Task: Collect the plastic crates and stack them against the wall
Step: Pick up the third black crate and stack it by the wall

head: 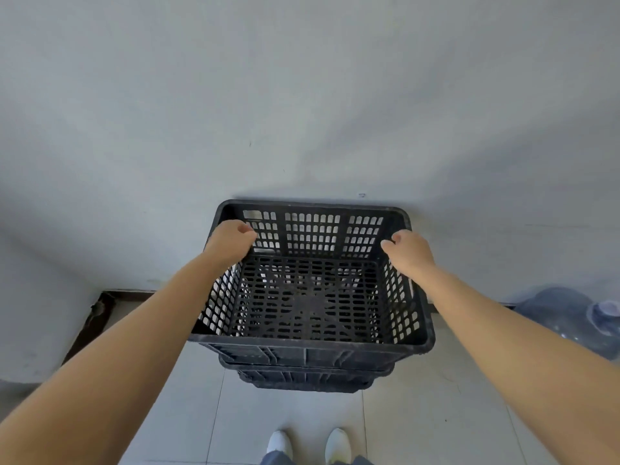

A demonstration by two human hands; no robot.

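A black slotted plastic crate (310, 344) is in front of me, its far rim against the grey wall (302, 95). It is nested on top of other black crates (302, 380), whose rims show beneath its near edge. My left hand (231, 241) grips the crate's left rim. My right hand (407, 251) grips its right rim. The crate is empty; its perforated floor is visible.
A blue water jug (580, 317) lies on the tiled floor at the right by the wall. A dark skirting edge (97, 313) and a wall corner are at the left. My white shoes (308, 446) stand on pale tiles below the stack.
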